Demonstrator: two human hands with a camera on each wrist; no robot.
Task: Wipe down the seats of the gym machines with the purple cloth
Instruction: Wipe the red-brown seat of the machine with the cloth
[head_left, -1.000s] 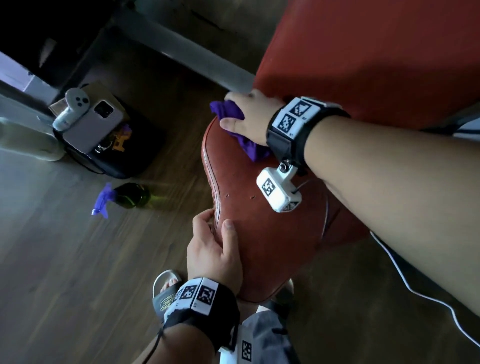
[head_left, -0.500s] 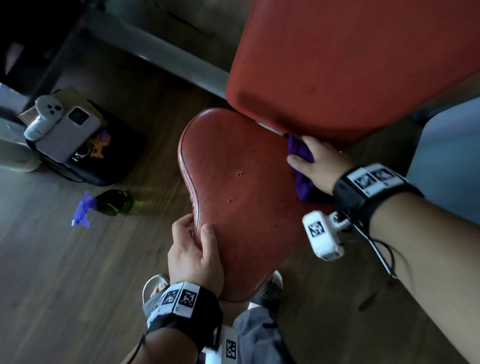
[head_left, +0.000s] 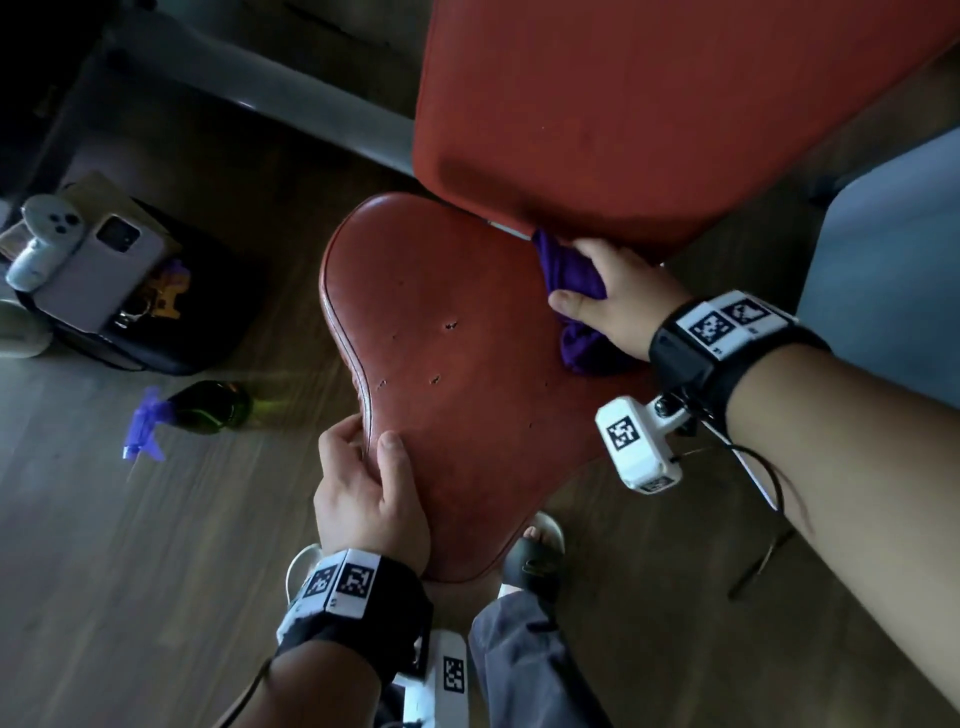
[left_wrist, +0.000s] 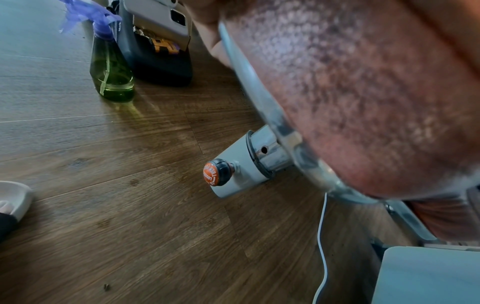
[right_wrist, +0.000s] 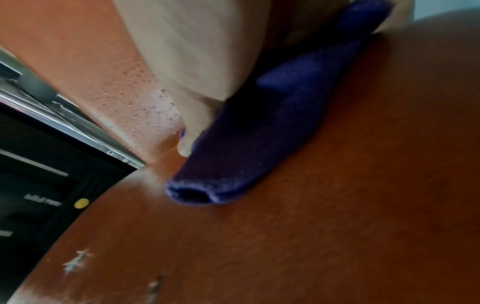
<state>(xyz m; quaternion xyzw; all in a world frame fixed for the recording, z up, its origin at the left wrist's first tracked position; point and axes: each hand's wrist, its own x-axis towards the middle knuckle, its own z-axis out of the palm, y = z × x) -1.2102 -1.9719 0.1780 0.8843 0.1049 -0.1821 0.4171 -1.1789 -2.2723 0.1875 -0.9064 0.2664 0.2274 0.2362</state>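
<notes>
Wiping seat (head_left: 467, 415), back edge.
My right hand (head_left: 618, 301) clamps the purple cloth (head_left: 566, 270) at 2 o'clock, under the backrest (head_left: 649, 104); left hand (head_left: 363, 493) grips the rim at 7 o'clock.

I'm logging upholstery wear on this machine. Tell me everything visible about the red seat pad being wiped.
The seat is a rounded pad in reddish-brown leather-like cover with a piped edge, narrowing toward the person. Several small tears dot its middle. It sits below the red backrest, on a grey metal post shown in the left wrist view. The left hand grips its near left edge; the right hand presses the purple cloth onto its far right part, by the backrest.
</notes>
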